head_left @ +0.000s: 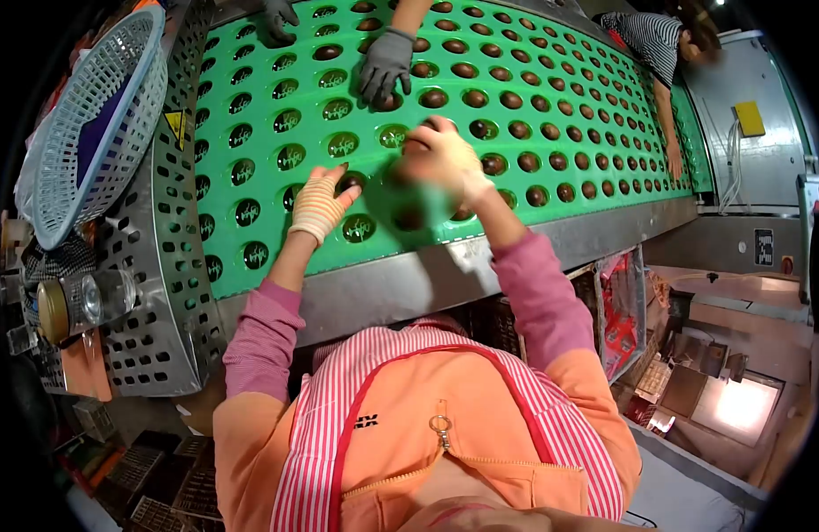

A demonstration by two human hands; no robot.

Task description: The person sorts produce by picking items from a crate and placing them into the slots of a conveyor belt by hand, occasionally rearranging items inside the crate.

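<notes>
A green moulded sheet (374, 253) with rows of round cups stretches in front of me. Many cups hold dark brown, egg-like balls; those on the left show only an embossed pattern. My left hand (319, 206), in a striped cream glove with bare fingertips, has thumb and finger around a brown ball (349, 183) at a cup. To its right, my right hand (449, 164), gloved alike, is raised over the sheet, partly blurred. Its fingers curl closed around a brown ball (417, 142), mostly hidden by them.
Opposite, a co-worker's grey-gloved hand (387, 66) touches a cup, and another grey glove (278, 22) is farther left. A person in a striped shirt (644, 40) reaches in at the right. A blue basket (50, 191) and a glass jar (108, 294) stand left. A steel edge (374, 297) runs before me.
</notes>
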